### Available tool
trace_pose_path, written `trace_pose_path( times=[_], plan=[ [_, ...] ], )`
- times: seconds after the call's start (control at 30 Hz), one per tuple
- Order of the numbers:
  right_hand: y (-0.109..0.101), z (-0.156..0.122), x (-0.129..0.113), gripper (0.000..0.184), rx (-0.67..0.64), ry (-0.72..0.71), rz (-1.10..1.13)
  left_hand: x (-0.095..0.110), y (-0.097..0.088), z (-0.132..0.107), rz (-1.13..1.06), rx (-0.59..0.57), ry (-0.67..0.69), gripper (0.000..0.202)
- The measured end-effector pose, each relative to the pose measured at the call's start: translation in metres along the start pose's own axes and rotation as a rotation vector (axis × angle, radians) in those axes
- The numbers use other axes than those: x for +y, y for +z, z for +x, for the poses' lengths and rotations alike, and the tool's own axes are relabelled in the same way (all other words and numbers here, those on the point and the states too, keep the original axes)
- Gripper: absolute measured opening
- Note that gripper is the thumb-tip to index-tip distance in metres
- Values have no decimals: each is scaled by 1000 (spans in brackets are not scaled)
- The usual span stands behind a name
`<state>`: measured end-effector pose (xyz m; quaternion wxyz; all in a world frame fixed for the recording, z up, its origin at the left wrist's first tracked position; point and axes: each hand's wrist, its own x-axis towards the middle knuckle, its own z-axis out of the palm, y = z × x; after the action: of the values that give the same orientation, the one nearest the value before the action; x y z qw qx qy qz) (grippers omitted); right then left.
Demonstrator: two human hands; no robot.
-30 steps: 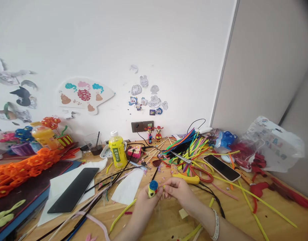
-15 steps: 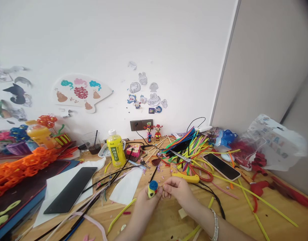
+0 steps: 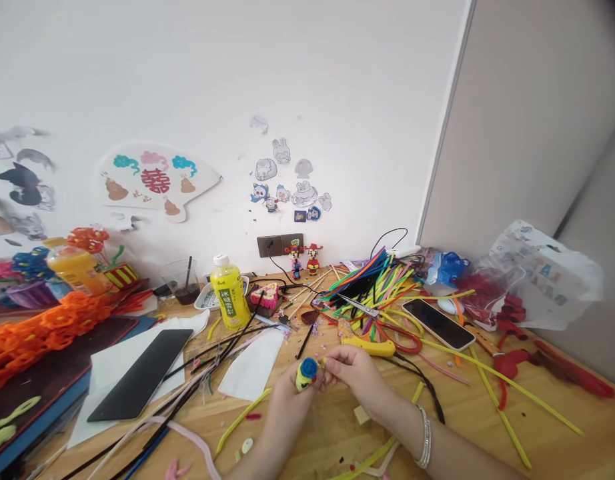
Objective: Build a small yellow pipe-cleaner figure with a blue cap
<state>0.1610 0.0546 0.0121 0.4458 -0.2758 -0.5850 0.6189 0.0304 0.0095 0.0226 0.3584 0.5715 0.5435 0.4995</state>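
My left hand (image 3: 286,399) is closed round a small fuzzy figure (image 3: 305,374) with a blue coiled top and a yellow body, held upright over the wooden table (image 3: 487,427). My right hand (image 3: 355,372) is pinched at the figure's right side, fingertips pressed together on a small yellow bit that is too small to name. A silver bracelet (image 3: 424,445) sits on my right wrist. Just beyond my hands lie a yellow-handled tool (image 3: 370,346) and scissors (image 3: 360,307) on a heap of coloured pipe cleaners (image 3: 372,283).
A phone (image 3: 437,323) lies right of the heap, red pieces and a plastic bag (image 3: 542,280) beyond it. A yellow bottle (image 3: 228,293), a black slab (image 3: 140,382) on white paper and orange pipe-cleaner flowers (image 3: 42,327) fill the left. Loose yellow stems (image 3: 497,407) cross the table.
The view has drifted slightly, so everything sits a little lower-left to upper in frame. Both hands stay together on the figure, shifted very little.
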Motion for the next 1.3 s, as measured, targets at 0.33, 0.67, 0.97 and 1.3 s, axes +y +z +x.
trace_pose_path(
  times=[0.33, 0.67, 0.97, 1.3],
  plan=[
    [-1, 1, 1, 38, 42, 1, -41, 1, 1, -1, 28, -4, -12, 22],
    [-1, 1, 2, 41, 69, -20, -103, 3, 1, 0, 29, -33, -53, 26],
    [0, 0, 4, 31, 110, -60, -220, 3, 1, 0, 43, -41, -95, 31],
    [-5, 2, 6, 21, 65, -86, -299, -6, 0, 6, -12, -108, -209, 40]
  ],
)
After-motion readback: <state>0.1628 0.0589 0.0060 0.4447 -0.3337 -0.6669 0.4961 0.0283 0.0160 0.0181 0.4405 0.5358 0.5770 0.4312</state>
